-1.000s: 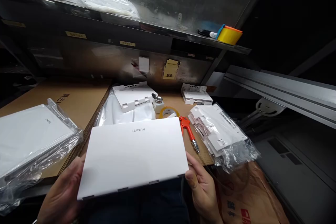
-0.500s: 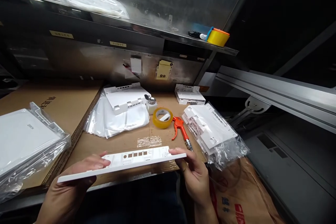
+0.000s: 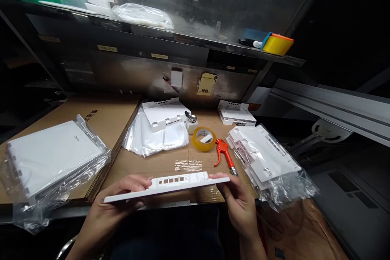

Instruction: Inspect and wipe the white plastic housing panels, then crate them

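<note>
A white plastic housing panel (image 3: pixel 173 188) with a row of square port cut-outs is held almost edge-on above the front edge of the bench. My left hand (image 3: pixel 117 199) grips its left end, fingers over the top and thumb side below. At the other end my right hand (image 3: pixel 239 203) pinches it between thumb and fingers. Just beyond the panel lie an orange air blow gun (image 3: pixel 224 153) and a roll of clear yellowish tape (image 3: pixel 204 139). The panel's underside is hidden from me.
Bagged white housings (image 3: pixel 55 154) lie on stacked cardboard (image 3: pixel 112 113) at left. Another white housing (image 3: pixel 166 114) rests on plastic bags (image 3: pixel 161 142). At right are a bagged stack of white panels (image 3: pixel 265 152) and a housing (image 3: pixel 236 113). A metal shelf (image 3: pixel 195 37) spans the back.
The view has swung left, so the whole scene appears farther right. Both hands still hold the panel, which now shows a little more edge-on.
</note>
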Action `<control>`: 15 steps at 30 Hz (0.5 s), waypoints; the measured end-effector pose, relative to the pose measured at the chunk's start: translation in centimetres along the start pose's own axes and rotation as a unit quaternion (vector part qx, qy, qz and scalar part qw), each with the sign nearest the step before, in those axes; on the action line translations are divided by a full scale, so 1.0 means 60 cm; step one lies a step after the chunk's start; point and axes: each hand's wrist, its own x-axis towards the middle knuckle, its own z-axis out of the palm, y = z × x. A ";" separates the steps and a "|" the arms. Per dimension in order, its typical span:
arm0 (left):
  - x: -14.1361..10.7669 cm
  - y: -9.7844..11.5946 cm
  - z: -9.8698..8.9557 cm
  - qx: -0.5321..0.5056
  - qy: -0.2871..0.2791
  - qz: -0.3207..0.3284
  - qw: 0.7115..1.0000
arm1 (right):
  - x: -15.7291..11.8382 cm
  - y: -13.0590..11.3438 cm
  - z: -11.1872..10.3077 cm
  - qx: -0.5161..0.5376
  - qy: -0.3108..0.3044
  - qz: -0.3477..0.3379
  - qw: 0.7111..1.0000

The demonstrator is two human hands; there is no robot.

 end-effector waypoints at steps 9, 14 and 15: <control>-0.017 0.014 -0.004 0.138 0.108 -0.001 0.985 | 0.274 0.077 0.018 -0.300 -0.221 -0.024 0.928; -0.009 -0.023 0.011 0.164 0.194 0.085 0.963 | 0.365 0.119 0.068 -0.443 -0.302 -0.006 0.844; -0.003 -0.033 0.010 0.167 0.196 0.125 0.958 | 0.369 0.120 0.072 -0.457 -0.310 -0.009 0.834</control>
